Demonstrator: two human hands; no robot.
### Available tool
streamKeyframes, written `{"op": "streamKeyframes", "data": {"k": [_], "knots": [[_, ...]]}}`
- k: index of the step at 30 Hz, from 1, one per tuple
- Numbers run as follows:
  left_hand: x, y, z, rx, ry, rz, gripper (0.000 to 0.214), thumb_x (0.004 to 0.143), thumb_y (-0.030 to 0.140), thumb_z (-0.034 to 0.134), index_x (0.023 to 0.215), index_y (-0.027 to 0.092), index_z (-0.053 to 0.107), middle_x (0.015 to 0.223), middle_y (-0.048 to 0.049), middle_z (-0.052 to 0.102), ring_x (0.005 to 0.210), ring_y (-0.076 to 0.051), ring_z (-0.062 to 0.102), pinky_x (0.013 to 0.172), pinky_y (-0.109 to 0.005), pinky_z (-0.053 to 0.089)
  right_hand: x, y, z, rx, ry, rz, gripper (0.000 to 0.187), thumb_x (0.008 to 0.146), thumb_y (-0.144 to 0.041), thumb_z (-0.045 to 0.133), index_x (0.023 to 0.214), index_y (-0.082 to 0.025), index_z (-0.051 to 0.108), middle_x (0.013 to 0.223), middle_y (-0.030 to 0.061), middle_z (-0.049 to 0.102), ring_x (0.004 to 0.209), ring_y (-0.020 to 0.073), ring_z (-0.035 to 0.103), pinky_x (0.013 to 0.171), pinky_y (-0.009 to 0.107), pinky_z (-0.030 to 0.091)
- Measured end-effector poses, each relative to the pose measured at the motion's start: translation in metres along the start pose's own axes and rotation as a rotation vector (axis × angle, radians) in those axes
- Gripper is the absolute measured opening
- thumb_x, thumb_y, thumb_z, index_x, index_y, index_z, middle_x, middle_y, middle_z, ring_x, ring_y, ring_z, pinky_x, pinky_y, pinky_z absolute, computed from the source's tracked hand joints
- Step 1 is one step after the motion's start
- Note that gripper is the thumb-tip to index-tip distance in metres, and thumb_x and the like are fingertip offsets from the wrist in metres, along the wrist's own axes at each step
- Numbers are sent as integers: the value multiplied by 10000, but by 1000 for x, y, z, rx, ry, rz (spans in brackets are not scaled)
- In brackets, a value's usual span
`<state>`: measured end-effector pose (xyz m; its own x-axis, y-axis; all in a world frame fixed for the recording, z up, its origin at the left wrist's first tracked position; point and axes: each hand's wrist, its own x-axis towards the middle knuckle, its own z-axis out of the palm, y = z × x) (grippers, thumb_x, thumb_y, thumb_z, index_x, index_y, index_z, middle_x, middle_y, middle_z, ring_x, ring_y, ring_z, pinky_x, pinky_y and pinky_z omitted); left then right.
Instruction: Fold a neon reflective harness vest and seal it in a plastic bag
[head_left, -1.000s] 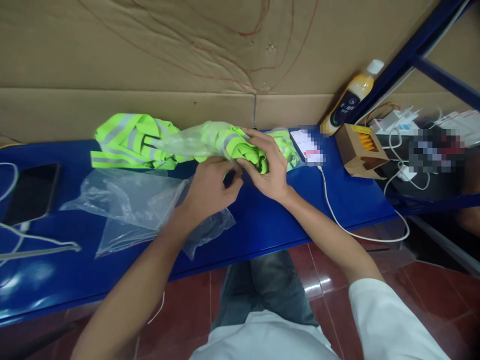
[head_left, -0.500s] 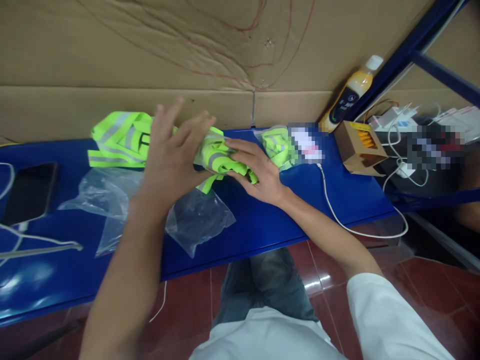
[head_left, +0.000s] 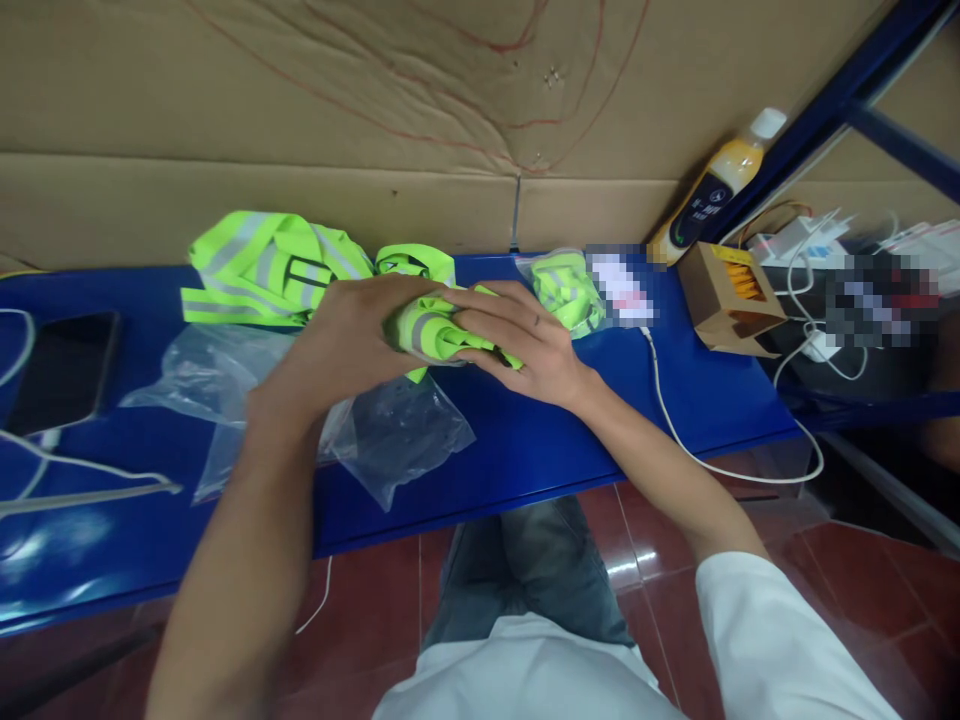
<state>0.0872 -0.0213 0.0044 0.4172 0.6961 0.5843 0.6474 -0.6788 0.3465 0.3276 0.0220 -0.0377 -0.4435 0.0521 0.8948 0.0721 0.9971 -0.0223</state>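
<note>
While both hands [head_left: 442, 335] press, vest [head_left: 427, 330] sits between.

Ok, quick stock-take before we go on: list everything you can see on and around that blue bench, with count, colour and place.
folded vest: 1, neon yellow with grey stripes, bench middle, gripped between both hands
loose vest: 1, neon yellow, back left of bench
bagged vest: 1, neon yellow in clear plastic, back right
empty plastic bags: at least 2, clear, front left of the hands
phone: 1, black, far left
charging cable: 1, white, hanging over the right edge
bottle: 1, orange, white cap, leaning at back right
small carton: 1, brown, right
bench: 1, blue
cardboard wall: brown, behind
left hand: on the folded vest
right hand: on the folded vest
</note>
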Motion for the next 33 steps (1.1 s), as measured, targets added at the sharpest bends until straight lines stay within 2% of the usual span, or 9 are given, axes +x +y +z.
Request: {"op": "streamKeyframes", "data": {"k": [5,10,13,16,18,21,24,28,33], "knots": [[-1,2,-2,-163,9,-126,584,811,590,924,1199,168,815,1016,-46,836,843,-202,759,748,-280,534,4,0,-6,34,-15,30,380,1057,-237,701,1417,-140,623,1329,172,771,1272,248,744,1125,504,623],[3,11,10,-105,-38,-91,622,877,666,841,1241,168,762,1079,-62,820,908,-221,766,786,-292,540,-4,6,-7,-5,-123,100,343,1103,-296,624,1440,-231,614,1399,122,713,1318,261,701,1149,547,593],[5,12,17,-99,-28,-65,628,910,697,791,1253,175,723,1094,-65,803,913,-220,765,776,-289,548,-4,-1,-7,-79,-122,187,289,1113,-322,599,1395,-275,642,1460,120,631,1382,278,654,1168,545,579],[3,9,22,-59,13,-62,661,901,740,769,1256,184,715,1115,-73,806,955,-247,776,819,-317,572,3,-14,-7,-111,-48,294,387,1080,-350,660,1457,-289,598,1447,131,579,1420,285,609,1190,508,576],[1,6,25,-67,52,-121,744,843,791,789,1268,184,722,1132,-82,810,983,-276,778,855,-353,592,9,-21,-7,-116,82,400,545,1003,-401,775,1478,-248,555,1400,150,587,1391,299,613,1187,510,577],[-1,3,29,-130,91,-232,828,749,790,864,1285,175,728,1180,-103,809,1041,-308,771,924,-409,610,13,-24,-5,-116,214,490,557,923,-466,858,1349,-226,592,1268,124,680,1227,285,688,1105,507,612],[0,4,31,-219,98,-274,773,741,692,912,1279,170,725,1153,-92,811,1022,-289,766,919,-405,616,11,-20,-4,-50,182,430,402,987,-452,788,1278,-226,629,1170,87,753,1112,250,734,1033,475,625],[4,9,29,-273,95,-303,617,786,566,889,1238,176,736,1143,-79,806,1027,-273,766,916,-386,613,7,-15,-5,104,127,350,307,1054,-358,689,1315,-205,639,1237,107,769,1147,233,737,1008,442,612],[4,14,27,-232,87,-266,577,816,537,877,1260,199,729,1172,-65,801,1041,-252,768,892,-341,601,4,-14,-9,125,12,369,395,1002,-143,624,1393,-203,615,1294,103,765,1216,242,710,1057,452,576]]}}
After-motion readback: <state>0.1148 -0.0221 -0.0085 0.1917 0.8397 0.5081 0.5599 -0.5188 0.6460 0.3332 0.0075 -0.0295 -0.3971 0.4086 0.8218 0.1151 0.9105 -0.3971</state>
